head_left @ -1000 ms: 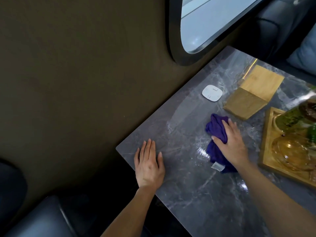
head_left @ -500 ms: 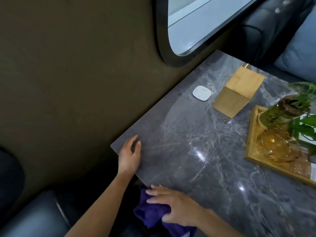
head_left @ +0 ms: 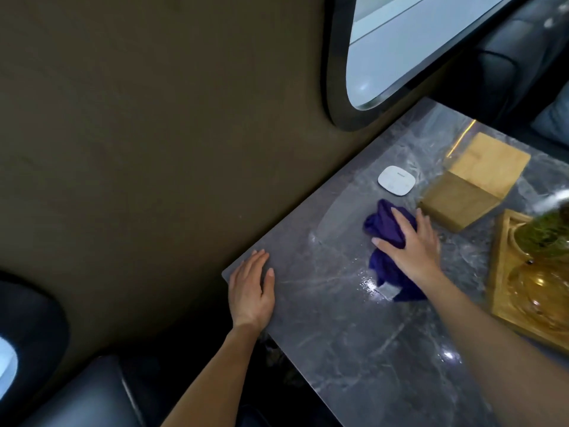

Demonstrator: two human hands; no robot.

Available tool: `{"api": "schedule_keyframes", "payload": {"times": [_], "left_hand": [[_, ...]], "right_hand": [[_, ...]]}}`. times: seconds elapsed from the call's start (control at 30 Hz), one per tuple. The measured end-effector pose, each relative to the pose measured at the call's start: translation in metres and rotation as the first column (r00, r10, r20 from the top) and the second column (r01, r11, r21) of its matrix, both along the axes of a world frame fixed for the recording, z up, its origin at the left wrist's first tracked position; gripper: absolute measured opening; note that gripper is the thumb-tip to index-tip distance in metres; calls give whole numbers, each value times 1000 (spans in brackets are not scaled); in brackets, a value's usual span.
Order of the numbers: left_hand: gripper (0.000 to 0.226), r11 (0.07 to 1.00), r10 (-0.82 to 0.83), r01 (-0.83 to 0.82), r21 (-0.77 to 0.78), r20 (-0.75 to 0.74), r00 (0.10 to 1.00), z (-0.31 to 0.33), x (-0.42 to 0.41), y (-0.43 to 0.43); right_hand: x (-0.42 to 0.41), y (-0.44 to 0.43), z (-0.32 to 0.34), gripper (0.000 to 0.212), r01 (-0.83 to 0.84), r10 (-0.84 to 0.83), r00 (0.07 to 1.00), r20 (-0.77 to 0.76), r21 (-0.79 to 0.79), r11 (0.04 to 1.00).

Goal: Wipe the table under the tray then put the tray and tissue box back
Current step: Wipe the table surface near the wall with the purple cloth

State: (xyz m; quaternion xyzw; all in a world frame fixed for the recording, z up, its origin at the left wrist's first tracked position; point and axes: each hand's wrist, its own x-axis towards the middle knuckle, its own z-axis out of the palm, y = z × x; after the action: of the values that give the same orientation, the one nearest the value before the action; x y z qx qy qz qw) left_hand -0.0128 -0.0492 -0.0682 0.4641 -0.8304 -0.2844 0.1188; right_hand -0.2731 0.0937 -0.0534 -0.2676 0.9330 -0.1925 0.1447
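My right hand presses flat on a crumpled purple cloth in the middle of the grey marble table. My left hand lies flat and empty on the table's near left corner. The wooden tissue box stands just beyond the cloth, to its right. The wooden tray sits at the right edge of view, carrying an amber glass teapot and a green glass vessel; part of it is cut off.
A small white square device lies on the table near the wall. The brown wall runs along the table's left side, with a dark-framed window above. Dark seats sit at the bottom left and behind the table.
My right hand with the cloth has gone from the table's near edge back up to the middle, close to the tissue box. My left hand has laid flat on the corner.
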Motion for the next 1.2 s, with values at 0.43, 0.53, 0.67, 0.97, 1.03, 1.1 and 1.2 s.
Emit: {"api": "schedule_keyframes", "payload": {"times": [0.43, 0.53, 0.67, 0.97, 1.03, 1.1, 1.2], "left_hand": [[37, 995, 87, -84, 46, -58, 995, 4, -5, 0], [39, 985, 122, -114, 127, -55, 991, 11, -9, -1], [43, 987, 68, -62, 151, -35, 997, 16, -12, 3], [48, 904, -424, 425, 35, -33, 905, 20, -55, 85], [50, 859, -512, 512, -4, 27, 859, 17, -69, 103], [51, 819, -572, 574, -9, 67, 817, 16, -82, 120], [53, 762, -638, 645, -49, 110, 762, 16, -100, 139]], "right_hand": [[125, 9, -4, 66, -557, 534, 829, -165, -152, 817], [162, 29, 1, 69, -678, 660, 734, -158, -197, 708], [186, 57, 3, 59, -751, 773, 633, -30, -264, 605], [136, 119, 37, 62, -363, 543, 381, 748, -419, 832], [115, 142, 47, 62, -316, 508, 477, 717, -400, 861], [97, 169, 55, 62, -230, 421, 648, 635, -363, 903], [81, 209, 58, 62, -16, 185, 883, 432, -365, 931]]}}
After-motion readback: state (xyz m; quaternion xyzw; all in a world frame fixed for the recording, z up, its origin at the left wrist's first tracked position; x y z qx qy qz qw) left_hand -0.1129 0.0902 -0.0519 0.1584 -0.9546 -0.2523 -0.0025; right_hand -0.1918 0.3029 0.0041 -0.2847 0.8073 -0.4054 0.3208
